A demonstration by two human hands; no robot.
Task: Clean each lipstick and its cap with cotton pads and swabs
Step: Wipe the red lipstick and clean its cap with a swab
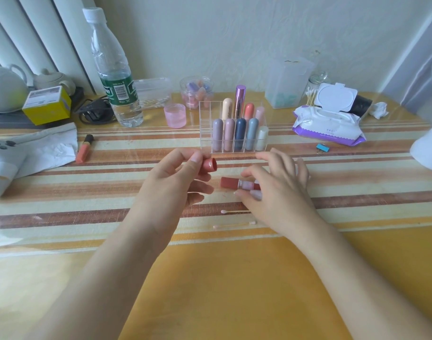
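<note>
The red cap (208, 165) was up off the table (234, 278), pinched at the fingertips of the left hand (170, 177), its open mouth turned toward the right hand. And there was the lipstick (237, 184) itself, lying flat on the striped cloth just right of the left hand's curled lower fingers, its red-brown base pointing left. The right hand (276, 187) came over its other end, thumb on the near side and forefinger on the far side nipping the pinkish middle of the tube, the rest of the fingers fanned out loosely beyond. Cap and lipstick were apart, with a small gap between them.

Just nearer than the right hand's thumb lay 2 cotton swabs (234, 211), side by side, tips tinted pink. Straight beyond both hands stood a clear organizer (234, 143) with 9 capped lipsticks upright, 5 in front and 4 behind. Farther out, beyond and right of the right hand, sat a wipes pack (327, 126), lid flipped up. Beyond and left of the left hand stood a water bottle (114, 69), and an orange tube (84, 148) lay out to that hand's left.
</note>
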